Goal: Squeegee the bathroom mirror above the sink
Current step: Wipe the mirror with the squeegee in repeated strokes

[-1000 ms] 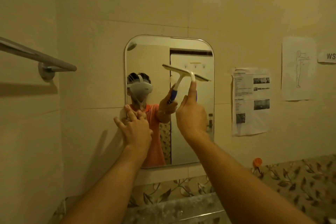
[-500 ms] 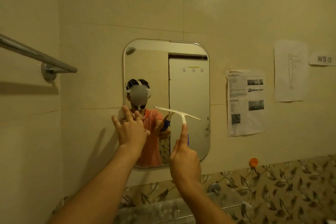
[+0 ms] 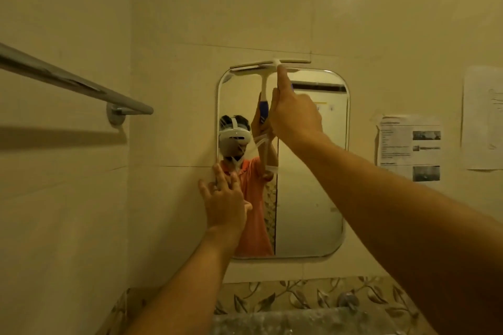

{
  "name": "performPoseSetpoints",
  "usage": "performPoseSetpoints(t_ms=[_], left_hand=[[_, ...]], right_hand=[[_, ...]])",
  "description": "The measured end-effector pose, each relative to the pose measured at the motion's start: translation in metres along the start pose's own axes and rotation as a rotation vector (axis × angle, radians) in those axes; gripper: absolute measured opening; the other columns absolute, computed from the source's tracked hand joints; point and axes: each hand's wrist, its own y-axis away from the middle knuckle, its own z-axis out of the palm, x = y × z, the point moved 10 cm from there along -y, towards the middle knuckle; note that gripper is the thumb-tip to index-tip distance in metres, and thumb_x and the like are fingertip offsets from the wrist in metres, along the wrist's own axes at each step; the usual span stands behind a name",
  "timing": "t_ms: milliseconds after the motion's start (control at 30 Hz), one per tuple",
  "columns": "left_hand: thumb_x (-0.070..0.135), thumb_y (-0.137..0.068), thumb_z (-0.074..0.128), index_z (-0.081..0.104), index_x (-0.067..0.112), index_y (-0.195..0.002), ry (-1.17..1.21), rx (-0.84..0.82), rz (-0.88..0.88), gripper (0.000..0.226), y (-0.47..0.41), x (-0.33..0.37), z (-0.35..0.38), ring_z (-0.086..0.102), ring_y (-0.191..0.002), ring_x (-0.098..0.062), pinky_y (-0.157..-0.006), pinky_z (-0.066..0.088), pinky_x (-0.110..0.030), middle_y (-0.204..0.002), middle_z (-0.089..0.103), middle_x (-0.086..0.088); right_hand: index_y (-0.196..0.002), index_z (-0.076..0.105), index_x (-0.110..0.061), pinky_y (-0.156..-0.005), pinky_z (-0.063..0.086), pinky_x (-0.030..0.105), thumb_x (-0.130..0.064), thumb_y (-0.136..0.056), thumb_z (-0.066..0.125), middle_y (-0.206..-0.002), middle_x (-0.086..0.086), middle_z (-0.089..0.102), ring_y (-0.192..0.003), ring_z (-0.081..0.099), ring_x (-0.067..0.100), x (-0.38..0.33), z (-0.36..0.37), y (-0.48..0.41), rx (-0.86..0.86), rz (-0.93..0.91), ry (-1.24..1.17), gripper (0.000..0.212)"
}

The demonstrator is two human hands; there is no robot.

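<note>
The left hand (image 3: 224, 205) lies flat with fingers spread on the mirror's left edge, probably bracing the body. Beyond it, the right hand (image 3: 292, 114) wraps the squeegee (image 3: 269, 64) handle, index finger straight along the neck, likely for pressure. The pale blade sits level at the top rim of the rounded, glossy mirror (image 3: 307, 198), placed for a downward pull.

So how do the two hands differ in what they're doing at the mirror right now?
The right hand is raised to the mirror's top edge, while the left hand sits low at its left edge. The right hand is closed around the squeegee handle, index finger extended up it; the left hand holds nothing, its fingers spread flat. Both reach forward to the mirror.
</note>
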Motion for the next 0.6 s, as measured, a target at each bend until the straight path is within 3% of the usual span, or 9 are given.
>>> performPoseSetpoints(t_ms=[267, 400, 600], left_hand=[[0.071, -0.088, 0.054, 0.019, 0.017, -0.160, 0.006, 0.016, 0.010, 0.097, 0.001, 0.000, 0.000, 0.046, -0.136, -0.041, -0.118, 0.010, -0.065, -0.163, 0.001, -0.030], [0.069, -0.090, 0.052, 0.016, 0.017, -0.160, 0.004, 0.014, 0.035, 0.094, 0.003, -0.001, -0.004, 0.048, -0.135, -0.038, -0.117, 0.006, -0.067, -0.163, -0.002, -0.030], [0.062, -0.096, 0.049, 0.000, 0.023, -0.161, 0.044, 0.060, 0.076, 0.091, 0.018, -0.005, 0.005, 0.023, -0.151, -0.034, -0.116, -0.001, -0.067, -0.165, -0.014, -0.021]], right_hand=[[-0.159, -0.016, -0.036, -0.062, 0.061, 0.040, -0.011, -0.102, 0.053, -0.077, 0.009, 0.056, -0.060, 0.061, 0.020, 0.011, 0.030, 0.026, -0.047, 0.058, 0.059, 0.093], [-0.157, -0.021, -0.038, -0.049, 0.052, 0.033, -0.017, -0.103, 0.052, -0.072, 0.006, 0.052, -0.053, 0.055, 0.016, 0.026, 0.049, 0.069, -0.063, 0.078, 0.061, 0.093], [-0.149, -0.032, -0.042, -0.046, 0.053, 0.032, -0.021, -0.105, 0.047, -0.070, 0.007, 0.057, -0.051, 0.056, 0.016, 0.048, 0.081, 0.133, -0.113, 0.104, 0.086, 0.093]])
